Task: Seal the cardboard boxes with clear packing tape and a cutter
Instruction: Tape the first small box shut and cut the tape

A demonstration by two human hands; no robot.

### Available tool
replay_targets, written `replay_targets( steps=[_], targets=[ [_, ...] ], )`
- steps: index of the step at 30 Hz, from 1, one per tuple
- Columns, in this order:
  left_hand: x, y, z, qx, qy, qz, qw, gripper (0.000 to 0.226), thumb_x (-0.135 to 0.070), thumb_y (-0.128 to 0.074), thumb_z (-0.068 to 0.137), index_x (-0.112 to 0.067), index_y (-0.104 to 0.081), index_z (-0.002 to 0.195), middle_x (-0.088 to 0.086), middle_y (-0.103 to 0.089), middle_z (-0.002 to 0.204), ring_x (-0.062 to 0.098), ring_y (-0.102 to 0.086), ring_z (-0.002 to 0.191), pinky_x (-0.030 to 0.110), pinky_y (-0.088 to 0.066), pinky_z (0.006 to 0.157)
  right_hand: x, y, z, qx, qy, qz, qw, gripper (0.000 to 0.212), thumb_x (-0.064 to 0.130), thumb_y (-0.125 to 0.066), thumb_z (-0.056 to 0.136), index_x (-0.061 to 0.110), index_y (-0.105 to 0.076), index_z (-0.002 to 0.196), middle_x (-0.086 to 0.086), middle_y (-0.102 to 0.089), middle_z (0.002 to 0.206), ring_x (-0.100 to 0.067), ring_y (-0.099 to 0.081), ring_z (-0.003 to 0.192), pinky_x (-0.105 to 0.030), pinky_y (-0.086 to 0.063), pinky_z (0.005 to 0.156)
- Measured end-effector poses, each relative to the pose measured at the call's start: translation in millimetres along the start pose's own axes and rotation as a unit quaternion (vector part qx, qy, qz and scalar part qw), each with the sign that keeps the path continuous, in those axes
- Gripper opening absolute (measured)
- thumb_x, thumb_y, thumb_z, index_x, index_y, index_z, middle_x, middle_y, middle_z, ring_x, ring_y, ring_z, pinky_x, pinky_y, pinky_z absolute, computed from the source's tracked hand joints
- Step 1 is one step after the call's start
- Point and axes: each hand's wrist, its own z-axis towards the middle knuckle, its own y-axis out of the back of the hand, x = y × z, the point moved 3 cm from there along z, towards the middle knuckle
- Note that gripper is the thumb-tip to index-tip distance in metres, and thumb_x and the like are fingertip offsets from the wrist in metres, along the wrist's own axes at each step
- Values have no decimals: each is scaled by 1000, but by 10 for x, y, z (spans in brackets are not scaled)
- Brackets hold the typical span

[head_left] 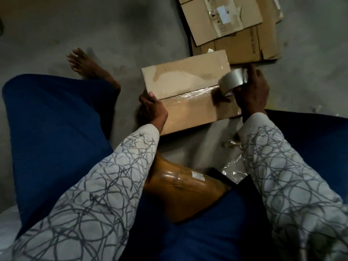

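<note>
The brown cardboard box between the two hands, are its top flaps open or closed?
Closed. Both flaps of the brown cardboard box lie flat and meet; shiny clear tape covers the seam.

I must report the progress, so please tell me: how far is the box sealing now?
Done: the parcel on the lap looks fully taped. In hand: left hand steadies the box, right hand holds the tape roll at the end of a tape strip along its seam. Left: cutting that strip; no cutter shows. Beyond lies flat cardboard.
</note>
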Motion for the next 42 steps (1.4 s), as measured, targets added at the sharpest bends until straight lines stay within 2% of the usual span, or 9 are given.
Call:
replay_targets(
  steps=[3, 5, 9, 12, 20, 25, 31, 36, 42],
  targets=[
    [67, 36, -145, -104, -105, 90, 985, 67, -49, -29, 105, -9, -21, 158, 17, -24, 163, 33, -22, 150, 45, -13, 121, -273, -280, 88, 20, 3, 5, 1000, 75, 54, -60, 61, 38, -45, 132, -21, -61, 125, -45, -56, 115, -54, -48, 95],
    [85, 1, -274, -136, -244, 175, 944, 73, -51, -28, 103, -4, -21, 157, 18, -16, 165, 35, -14, 152, 45, -7, 123, -494, -490, 179, 14, -17, -4, 1000, 72, 48, -65, 66, 48, -36, 132, -27, -54, 134, -49, -53, 122, -58, -47, 98],
    [48, -217, -504, -13, -507, 303, 807, 84, -55, -33, 101, 1, -6, 158, 21, 3, 166, 37, 5, 154, 48, 0, 125, -434, -398, 163, 14, -42, 4, 999, 72, 41, -70, 69, 44, -33, 130, -28, -57, 129, -51, -55, 118, -58, -47, 97],
    [109, -281, -515, 57, -577, 351, 735, 91, -57, -39, 98, 1, -2, 158, 22, 7, 165, 39, 10, 153, 53, -3, 124, -178, -184, 28, 41, -11, 28, 999, 62, 20, -72, 80, 20, -44, 136, -25, -63, 119, -43, -60, 110, -46, -45, 95],
    [113, -295, -490, 58, -538, 421, 728, 92, -68, -26, 97, -7, 4, 159, 15, 12, 166, 40, 14, 152, 68, 0, 117, -169, -165, 132, 1, 25, -6, 1000, 73, 6, -78, 74, 13, -46, 139, -21, -63, 118, -40, -60, 107, -43, -46, 85],
    [95, -302, -524, 67, -519, 436, 732, 93, -70, -22, 95, -7, 5, 159, 15, 15, 166, 40, 15, 151, 69, -1, 116, 27, -69, 184, -63, 80, -33, 994, 50, -1, -62, 83, 16, -49, 128, -19, -60, 116, -40, -62, 96, -44, -50, 74],
    [77, -315, -565, 70, -508, 436, 740, 95, -70, -21, 94, -6, 4, 159, 15, 16, 166, 40, 17, 151, 69, -1, 116, -135, -138, 268, -47, 26, -41, 998, 70, 1, -67, 75, 17, -40, 137, -20, -43, 138, -46, -58, 108, -56, -53, 85],
    [13, -387, -637, 71, -487, 449, 746, 96, -67, -24, 92, -2, 3, 158, 19, 19, 164, 43, 20, 150, 71, 3, 115, -226, -199, 350, -65, 26, -49, 996, 68, 2, -69, 71, 25, -37, 127, -17, -42, 135, -45, -55, 107, -58, -54, 82],
    [-214, -658, -802, 148, -496, 377, 768, 109, -42, -55, 81, 3, 10, 155, 23, 24, 161, 37, 26, 149, 49, 8, 124, -303, -255, 332, -53, 15, 36, 998, 74, 15, -74, 67, 40, -42, 128, -14, -44, 131, -43, -51, 114, -58, -49, 94]
  ],
)
